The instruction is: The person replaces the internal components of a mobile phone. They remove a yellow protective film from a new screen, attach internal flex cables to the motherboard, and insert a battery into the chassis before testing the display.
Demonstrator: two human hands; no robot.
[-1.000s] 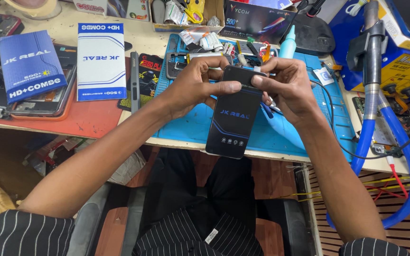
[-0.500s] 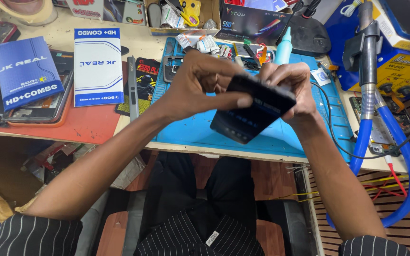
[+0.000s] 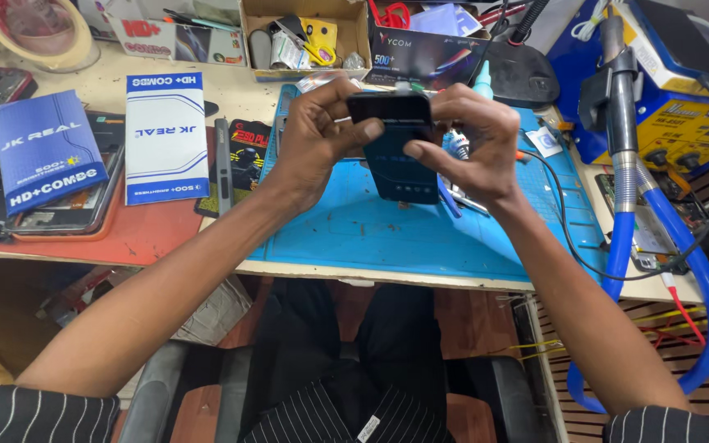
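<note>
both hands hold a dark blue flat box [image 3: 400, 160] upright over the blue work mat [image 3: 420, 234], left hand [image 3: 322, 135] with fingers clamped on its top left edge, right hand [image 3: 473, 135] with fingers clamped on its top right edge and side. to the left on the counter [image 3: 125, 238] lie a white-and-blue box [image 3: 166, 135] and a blue box [image 3: 47, 148], near each other. a cardboard tray [image 3: 305, 37] of small tools sits behind the hands, and a blue hose [image 3: 707, 287] loops at right.
</note>
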